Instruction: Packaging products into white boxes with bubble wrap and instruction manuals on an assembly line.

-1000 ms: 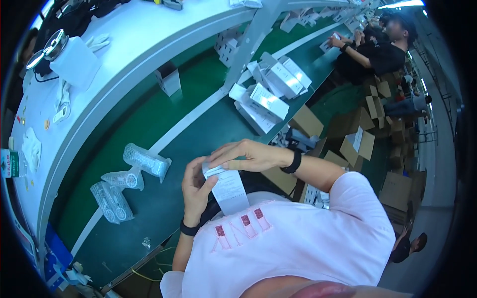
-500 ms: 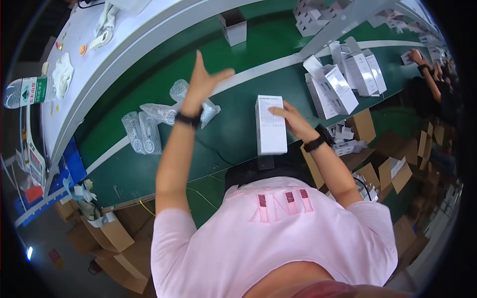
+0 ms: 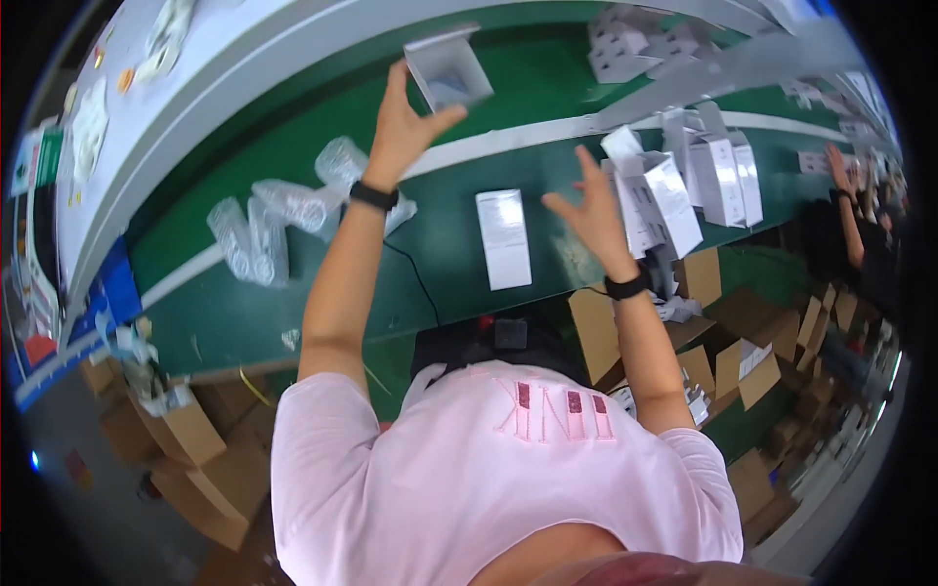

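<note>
My left hand [image 3: 405,132] is open, thumb and fingers spread, right beside a white box [image 3: 474,73] with its top uncovered at the back of the green bench. Whether the fingertips touch that box I cannot tell. A closed white box [image 3: 504,239] lies on the bench between my two arms, with no hand on it. To its right, my right hand [image 3: 594,215] hovers empty with fingers apart, near several white cartons [image 3: 669,200] with raised flaps. Several bubble-wrapped items [image 3: 259,244] lie to the left of my left forearm.
A pale rail [image 3: 489,144] runs along the bench, and a grey metal post [image 3: 723,83] slants across the back right. More white boxes [image 3: 625,44] sit behind it. Brown cardboard cartons [image 3: 747,371] stand low at right. A co-worker's arm [image 3: 845,200] reaches in at far right.
My right hand has let go of the closed white box and opened to its right. My left hand has come up to the uncovered box at the back, whose inside now shows more.
</note>
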The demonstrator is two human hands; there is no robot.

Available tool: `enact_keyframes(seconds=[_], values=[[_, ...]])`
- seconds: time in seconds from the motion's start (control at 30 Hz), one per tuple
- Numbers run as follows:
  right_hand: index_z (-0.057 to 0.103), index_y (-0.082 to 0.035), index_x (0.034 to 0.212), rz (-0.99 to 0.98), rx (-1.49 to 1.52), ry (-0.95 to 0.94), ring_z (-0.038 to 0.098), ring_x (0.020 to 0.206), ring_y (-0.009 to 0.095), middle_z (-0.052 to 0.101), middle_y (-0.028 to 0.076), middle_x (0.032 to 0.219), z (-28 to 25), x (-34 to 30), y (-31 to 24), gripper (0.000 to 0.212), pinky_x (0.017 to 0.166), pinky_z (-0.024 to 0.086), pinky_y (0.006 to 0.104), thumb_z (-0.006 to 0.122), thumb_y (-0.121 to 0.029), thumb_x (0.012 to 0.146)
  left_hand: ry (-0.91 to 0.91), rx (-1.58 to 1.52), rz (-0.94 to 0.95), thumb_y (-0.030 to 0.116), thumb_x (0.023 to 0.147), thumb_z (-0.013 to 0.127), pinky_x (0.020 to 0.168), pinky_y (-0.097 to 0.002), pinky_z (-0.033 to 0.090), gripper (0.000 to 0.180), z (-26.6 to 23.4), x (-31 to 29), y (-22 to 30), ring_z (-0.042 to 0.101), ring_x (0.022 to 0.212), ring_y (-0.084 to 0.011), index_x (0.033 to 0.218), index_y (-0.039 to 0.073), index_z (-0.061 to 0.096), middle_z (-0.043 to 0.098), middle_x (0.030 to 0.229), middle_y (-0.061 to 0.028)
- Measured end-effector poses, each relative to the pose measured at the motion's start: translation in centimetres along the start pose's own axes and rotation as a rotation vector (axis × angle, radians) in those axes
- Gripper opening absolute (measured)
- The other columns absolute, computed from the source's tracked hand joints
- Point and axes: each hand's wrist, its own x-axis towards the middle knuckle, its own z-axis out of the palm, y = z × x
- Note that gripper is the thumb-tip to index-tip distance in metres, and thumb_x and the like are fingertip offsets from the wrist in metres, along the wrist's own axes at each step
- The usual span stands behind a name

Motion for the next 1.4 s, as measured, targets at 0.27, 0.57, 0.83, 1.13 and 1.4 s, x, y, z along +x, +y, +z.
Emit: enact_keyframes(seconds=[0.27,0.57,0.83,1.13,1.4], values=[[0.036,-0.010,0.144,-0.018,0.227,-0.099,0.060,0.104,0.021,0.046,0.019,0.137,2.0,3.0,-11.8,0.072,0.086,0.050,0.0325,0.073,-0.017,0.083,0.016,-0.554,-0.644,0.013,0.076,0.078,0.094,-0.0329,0.046,0.071,-7.7,-21.4,7.7,0.058,0.109,-0.0192,0.135,0.000,0.041,0.059,0.120,-0.0109],[0.036,-0.008,0.143,-0.180,0.024,-0.338,0.064,0.100,0.026,0.050,0.022,0.132,15.2,7.6,-14.1,0.080,0.080,0.053,0.0349,0.074,-0.038,0.079,-0.045,-1.624,-1.302,0.044,0.097,0.047,0.082,-0.0316,0.052,0.053,-12.9,-26.1,2.7,0.064,0.099,-0.0183,0.134,0.006,0.047,0.061,0.117,-0.0081],[0.042,0.005,0.132,-0.110,-0.389,-0.386,0.062,0.103,0.039,0.061,0.025,0.116,27.7,11.8,-14.2,0.097,0.088,0.050,0.0428,0.078,-0.053,0.064,-0.120,-0.952,-1.290,0.047,0.093,0.056,0.081,-0.0293,0.052,0.059,-16.8,-28.2,2.5,0.063,0.095,-0.0143,0.132,0.003,0.049,0.063,0.110,-0.0105],[0.043,-0.006,0.136,0.170,0.726,-0.786,0.059,0.106,0.021,0.060,0.012,0.113,15.4,10.1,-14.8,0.065,0.093,0.048,0.0343,0.070,-0.013,0.078,0.193,-0.769,-1.003,0.016,0.084,0.070,0.088,-0.0328,0.048,0.073,-18.5,-31.1,-1.5,0.060,0.104,-0.0200,0.145,0.002,0.031,0.061,0.116,-0.0112],[0.023,-0.004,0.148,-0.153,0.949,-0.560,0.058,0.101,0.020,0.057,0.015,0.116,3.2,2.2,-19.9,0.101,0.085,0.048,0.0296,0.082,-0.012,0.066,0.082,-0.672,-0.694,0.019,0.081,0.074,0.085,-0.0312,0.047,0.076,-8.1,-26.2,0.2,0.061,0.095,-0.0210,0.142,-0.003,0.034,0.060,0.118,-0.0161]])
